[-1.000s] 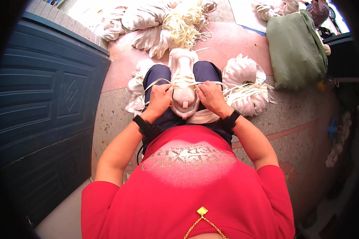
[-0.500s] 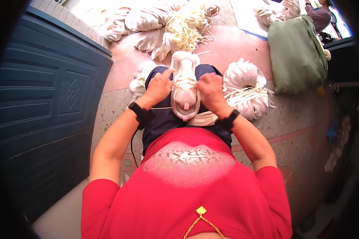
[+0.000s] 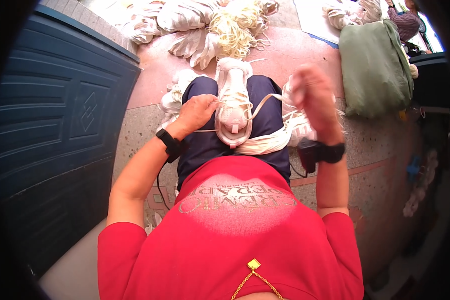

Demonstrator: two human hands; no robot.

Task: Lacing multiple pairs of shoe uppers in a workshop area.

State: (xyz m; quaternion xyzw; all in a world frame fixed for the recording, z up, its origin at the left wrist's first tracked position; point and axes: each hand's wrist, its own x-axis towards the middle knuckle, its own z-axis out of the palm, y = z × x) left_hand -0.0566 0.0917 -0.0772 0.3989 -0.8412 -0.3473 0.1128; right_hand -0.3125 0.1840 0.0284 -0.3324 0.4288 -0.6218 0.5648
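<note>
A pale pink and white sneaker lies between my thighs, its toe toward me. Cream laces cross over its tongue. My left hand is closed beside the shoe, its fingertips pinching a shoelace at the left eyelets. Raised to the right, my right hand is blurred by motion but closed on a shoelace that loops back to the shoe's right side. A hank of flat cream laces lies across my right thigh, just right of the shoe's toe.
More sneakers sit beyond my left knee. A bundle of white laces lies by my right knee. Large lace heaps cover the far floor. A green sack stands far right, a person behind it. A blue panelled door borders the left.
My right hand has moved right and up from the shoe, drawing a length of lace out with it. My left hand stays at the shoe's left side.
</note>
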